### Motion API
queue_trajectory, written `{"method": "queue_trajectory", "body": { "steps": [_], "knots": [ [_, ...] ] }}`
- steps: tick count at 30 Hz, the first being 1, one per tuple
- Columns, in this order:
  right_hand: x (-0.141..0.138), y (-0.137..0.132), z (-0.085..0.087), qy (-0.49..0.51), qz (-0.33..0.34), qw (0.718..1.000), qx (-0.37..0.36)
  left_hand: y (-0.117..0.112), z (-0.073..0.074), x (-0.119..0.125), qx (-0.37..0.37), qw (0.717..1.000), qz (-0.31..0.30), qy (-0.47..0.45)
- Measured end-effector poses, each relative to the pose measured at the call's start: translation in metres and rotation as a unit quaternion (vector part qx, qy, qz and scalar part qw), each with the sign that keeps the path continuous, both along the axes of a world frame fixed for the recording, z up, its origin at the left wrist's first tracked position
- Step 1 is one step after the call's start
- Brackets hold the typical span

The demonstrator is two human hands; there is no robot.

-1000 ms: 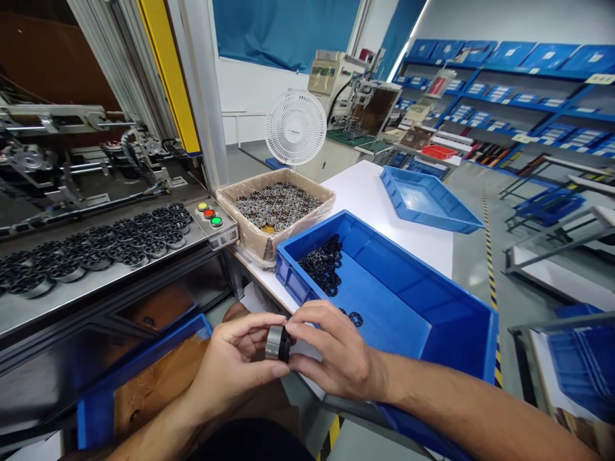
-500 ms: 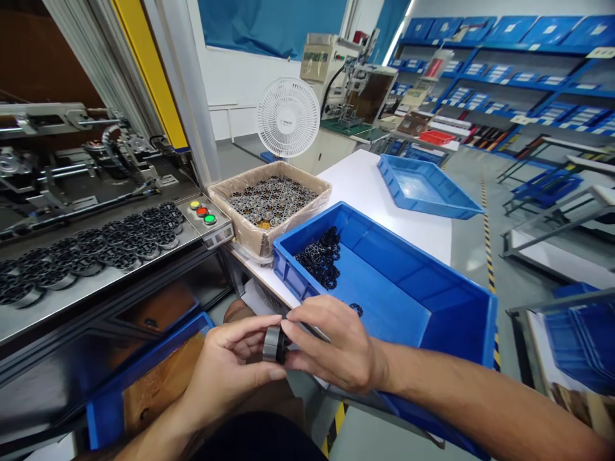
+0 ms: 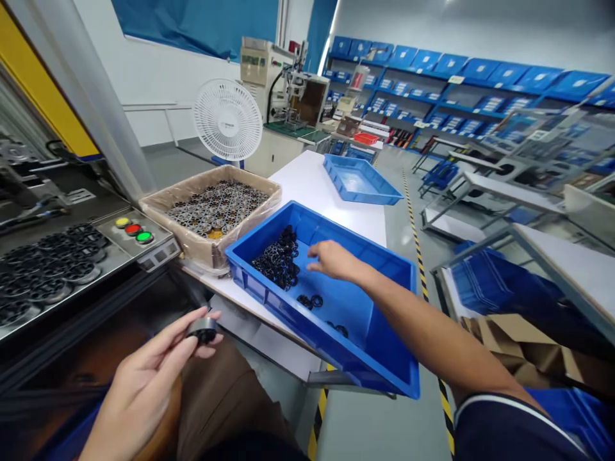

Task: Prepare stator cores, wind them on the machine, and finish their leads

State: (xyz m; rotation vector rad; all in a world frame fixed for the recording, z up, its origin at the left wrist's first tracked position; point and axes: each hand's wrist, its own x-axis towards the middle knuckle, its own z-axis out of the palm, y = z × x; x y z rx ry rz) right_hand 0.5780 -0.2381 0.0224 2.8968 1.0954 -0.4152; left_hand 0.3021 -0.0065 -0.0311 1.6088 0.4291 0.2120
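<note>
Right hand [image 3: 331, 259] left ring [image 3: 202, 329] — now over bin [image 3: 384, 269].

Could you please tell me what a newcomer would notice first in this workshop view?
Most striking is the blue bin at centre, where the right hand reaches toward a pile of black rings. Low at left, the left hand pinches a metal ring. Behind the bin sits a cardboard box full of metal parts, with a white fan beyond.
</note>
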Motion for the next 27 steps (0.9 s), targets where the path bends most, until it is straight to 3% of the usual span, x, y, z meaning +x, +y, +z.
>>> {"method": "queue_trajectory", "body": {
  "steps": [3, 6, 8, 11, 13, 16, 20, 21, 22, 24, 25, 27],
  "knots": [
    [0.006, -0.017, -0.035, 0.087, -0.001, 0.992, -0.089, 0.008, -0.007, 0.004, 0.023, 0.999, 0.011, -0.023],
    [-0.001, -0.022, -0.068, 0.134, -0.003, 0.983, -0.128, 0.001, -0.007, 0.006, 0.159, 0.985, 0.004, -0.062],
    [-0.003, -0.022, -0.082, 0.143, -0.003, 0.981, -0.13, -0.005, -0.005, 0.005, 0.223, 0.971, -0.005, -0.089],
    [0.001, -0.02, -0.088, 0.152, 0.014, 0.982, -0.115, -0.01, -0.002, 0.0, 0.22, 0.969, 0.002, -0.114],
    [0.007, -0.016, -0.082, 0.148, 0.03, 0.984, -0.092, -0.01, 0.0, -0.005, 0.175, 0.977, 0.004, -0.119],
    [0.007, -0.003, -0.054, 0.102, 0.049, 0.994, -0.013, -0.009, 0.006, -0.01, 0.068, 0.99, 0.005, -0.123],
    [-0.037, 0.022, -0.001, 0.012, 0.077, 0.983, 0.166, -0.013, 0.018, -0.006, -0.116, 0.984, -0.005, -0.134],
    [-0.054, 0.028, 0.01, 0.008, 0.101, 0.969, 0.227, -0.015, 0.02, -0.003, -0.159, 0.978, -0.01, -0.138],
    [-0.073, 0.035, 0.018, 0.026, 0.151, 0.931, 0.331, -0.017, 0.022, -0.001, -0.196, 0.97, -0.015, -0.142],
    [-0.108, 0.046, 0.024, 0.088, 0.242, 0.847, 0.464, -0.022, 0.023, 0.003, -0.253, 0.956, -0.024, -0.149],
    [-0.122, 0.05, 0.023, 0.117, 0.27, 0.812, 0.504, -0.024, 0.022, 0.004, -0.272, 0.95, -0.026, -0.152],
    [-0.141, 0.055, 0.015, 0.151, 0.289, 0.781, 0.533, -0.03, 0.021, 0.004, -0.288, 0.945, -0.033, -0.153]
  ]
}}
